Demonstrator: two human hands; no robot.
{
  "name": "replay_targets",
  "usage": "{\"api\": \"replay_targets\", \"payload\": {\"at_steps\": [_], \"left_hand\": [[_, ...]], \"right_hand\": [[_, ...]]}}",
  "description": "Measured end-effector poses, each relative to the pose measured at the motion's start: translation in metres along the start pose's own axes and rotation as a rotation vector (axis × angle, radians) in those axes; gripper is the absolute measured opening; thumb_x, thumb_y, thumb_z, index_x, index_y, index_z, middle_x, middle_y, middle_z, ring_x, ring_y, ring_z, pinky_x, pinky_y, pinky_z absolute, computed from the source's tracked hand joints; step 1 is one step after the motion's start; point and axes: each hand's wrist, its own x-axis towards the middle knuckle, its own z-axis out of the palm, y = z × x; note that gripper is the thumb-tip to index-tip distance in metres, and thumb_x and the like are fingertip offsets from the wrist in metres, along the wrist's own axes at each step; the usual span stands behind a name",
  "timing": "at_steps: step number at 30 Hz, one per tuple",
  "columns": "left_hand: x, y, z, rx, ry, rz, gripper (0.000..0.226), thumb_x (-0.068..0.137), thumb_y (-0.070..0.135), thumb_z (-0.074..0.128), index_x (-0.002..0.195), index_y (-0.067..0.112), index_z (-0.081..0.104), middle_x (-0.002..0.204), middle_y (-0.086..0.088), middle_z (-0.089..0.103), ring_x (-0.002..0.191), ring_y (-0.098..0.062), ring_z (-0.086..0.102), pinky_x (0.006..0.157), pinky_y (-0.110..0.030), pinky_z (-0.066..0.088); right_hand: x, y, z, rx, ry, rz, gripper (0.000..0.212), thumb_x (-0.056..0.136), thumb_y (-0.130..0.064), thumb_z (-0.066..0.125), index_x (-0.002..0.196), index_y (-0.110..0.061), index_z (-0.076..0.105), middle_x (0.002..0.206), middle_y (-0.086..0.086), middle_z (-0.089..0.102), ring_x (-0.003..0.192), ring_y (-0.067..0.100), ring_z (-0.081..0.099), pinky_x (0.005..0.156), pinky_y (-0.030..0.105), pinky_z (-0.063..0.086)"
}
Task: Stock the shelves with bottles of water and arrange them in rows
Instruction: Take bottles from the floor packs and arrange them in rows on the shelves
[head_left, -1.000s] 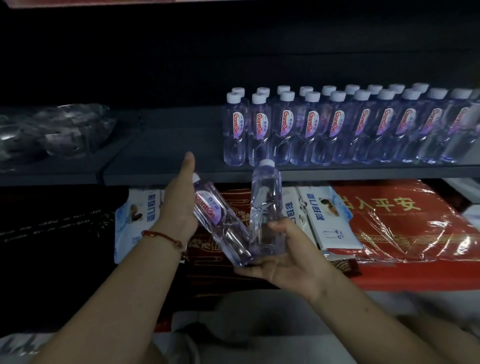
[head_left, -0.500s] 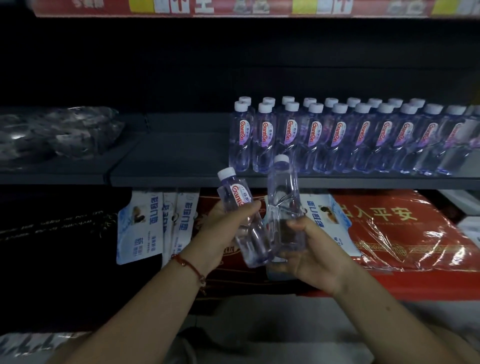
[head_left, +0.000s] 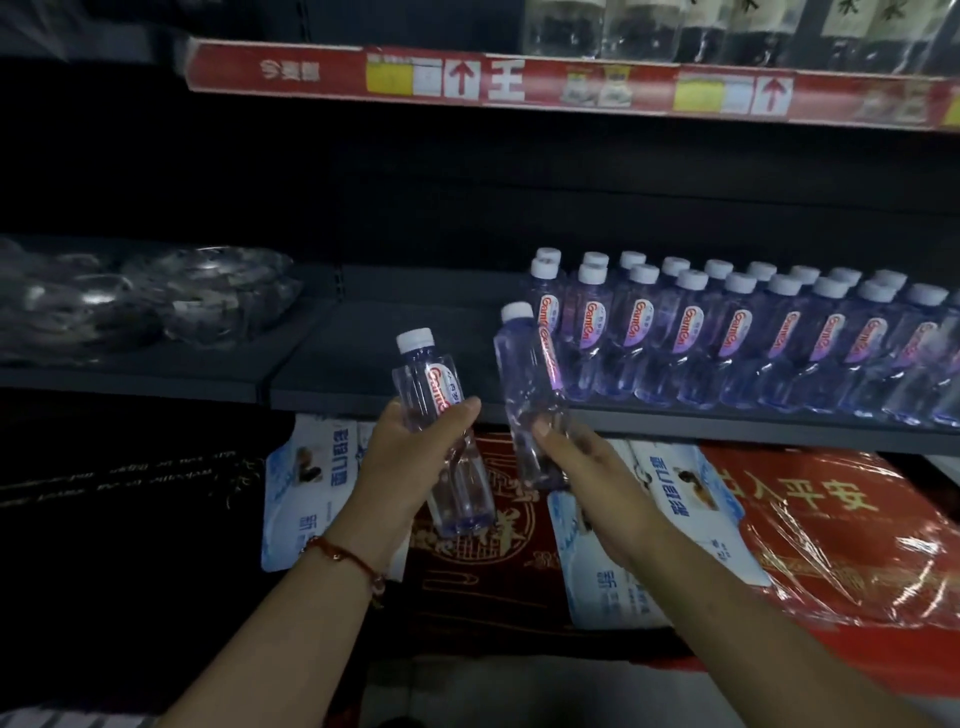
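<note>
left hand (head_left: 415, 452) grips bottle (head_left: 441, 415) | right hand (head_left: 582, 467) grips second bottle (head_left: 524, 384)

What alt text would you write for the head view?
Each hand, left hand and right hand, holds a water bottle, left bottle and right bottle, before a dark shelf where two rows of bottles stand at right.

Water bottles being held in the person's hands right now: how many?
2. The left hand holds one bottle below the shelf edge; the right hand holds the other bottle, raised beside the stocked rows.
</note>
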Motion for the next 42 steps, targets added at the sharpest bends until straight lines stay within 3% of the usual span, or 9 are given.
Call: {"api": "replay_targets", "payload": {"at_steps": [6, 8, 12, 21, 28, 30, 35, 38, 42], "left_hand": [[0.016, 0.010, -0.014, -0.076, -0.009, 0.092, 0.036, 0.078, 0.037, 0.081, 0.106, 0.027, 0.062, 0.090, 0.008, 0.073, 0.074, 0.002, 0.070, 0.061, -0.016, 0.052], [0.021, 0.011, -0.019, -0.065, -0.025, 0.109, 0.043, 0.071, 0.042, 0.082, 0.105, 0.025, 0.062, 0.090, 0.010, 0.072, 0.080, -0.002, 0.071, 0.067, -0.019, 0.053], [0.037, 0.008, -0.022, -0.081, -0.039, 0.093, 0.036, 0.080, 0.035, 0.080, 0.109, 0.023, 0.061, 0.090, 0.011, 0.072, 0.081, -0.002, 0.071, 0.073, -0.024, 0.052], [0.073, 0.000, -0.007, -0.198, -0.080, 0.041, 0.031, 0.088, 0.029, 0.073, 0.116, 0.030, 0.060, 0.102, 0.007, 0.075, 0.086, -0.005, 0.073, 0.064, -0.018, 0.053], [0.095, -0.002, 0.012, -0.228, -0.164, -0.015, 0.030, 0.090, 0.029, 0.070, 0.120, 0.026, 0.065, 0.101, 0.000, 0.078, 0.091, -0.016, 0.074, 0.069, -0.026, 0.055], [0.104, -0.002, 0.012, -0.191, -0.189, -0.023, 0.026, 0.091, 0.030, 0.070, 0.116, 0.028, 0.067, 0.100, 0.001, 0.078, 0.091, -0.016, 0.075, 0.068, -0.025, 0.056], [0.125, -0.008, 0.011, -0.078, -0.239, -0.017, 0.032, 0.088, 0.035, 0.073, 0.117, 0.028, 0.065, 0.104, 0.001, 0.077, 0.093, -0.015, 0.073, 0.081, -0.035, 0.055], [0.127, -0.013, 0.010, -0.066, -0.254, -0.005, 0.028, 0.090, 0.033, 0.070, 0.118, 0.030, 0.065, 0.102, 0.004, 0.077, 0.090, -0.011, 0.073, 0.077, -0.030, 0.053], [0.124, -0.012, 0.013, -0.062, -0.248, 0.071, 0.024, 0.095, 0.030, 0.067, 0.118, 0.023, 0.067, 0.105, -0.002, 0.076, 0.096, -0.015, 0.073, 0.074, -0.025, 0.056]], "right_hand": [[0.082, 0.006, 0.028, 0.100, -0.100, 0.012, 0.106, 0.053, -0.071, 0.086, 0.142, -0.027, 0.051, 0.140, 0.000, 0.059, 0.129, 0.020, 0.056, 0.114, 0.048, 0.038], [0.094, -0.003, 0.039, 0.078, -0.090, 0.005, 0.094, 0.060, -0.061, 0.088, 0.138, -0.022, 0.055, 0.133, 0.003, 0.064, 0.123, 0.021, 0.061, 0.110, 0.045, 0.044], [0.117, -0.012, 0.052, -0.105, -0.044, -0.086, 0.025, 0.087, -0.016, 0.075, 0.110, -0.018, 0.066, 0.100, -0.007, 0.073, 0.091, 0.008, 0.069, 0.080, 0.022, 0.052], [0.138, 0.000, 0.064, -0.483, 0.181, -0.287, 0.029, 0.091, -0.014, 0.070, 0.119, -0.011, 0.066, 0.112, -0.003, 0.069, 0.099, 0.011, 0.062, 0.080, 0.016, 0.049], [0.135, 0.012, 0.058, -0.395, 0.287, -0.265, 0.030, 0.094, -0.013, 0.065, 0.123, -0.022, 0.063, 0.107, -0.015, 0.069, 0.083, -0.017, 0.057, 0.068, -0.003, 0.042], [0.138, 0.017, 0.055, -0.325, 0.249, -0.237, 0.032, 0.096, -0.012, 0.060, 0.127, -0.022, 0.063, 0.110, -0.010, 0.072, 0.088, -0.014, 0.063, 0.074, 0.002, 0.046], [0.145, 0.022, 0.057, -0.118, 0.160, -0.121, 0.044, 0.096, -0.022, 0.049, 0.140, -0.027, 0.053, 0.130, -0.003, 0.066, 0.118, 0.014, 0.063, 0.104, 0.042, 0.050], [0.145, 0.023, 0.060, -0.093, 0.147, -0.072, 0.059, 0.089, -0.037, 0.049, 0.148, -0.031, 0.044, 0.142, -0.002, 0.058, 0.127, 0.015, 0.057, 0.109, 0.045, 0.046], [0.126, 0.016, 0.054, -0.105, 0.172, -0.117, 0.033, 0.101, -0.028, 0.050, 0.133, -0.030, 0.058, 0.121, -0.013, 0.065, 0.108, -0.001, 0.062, 0.096, 0.027, 0.050]]}}
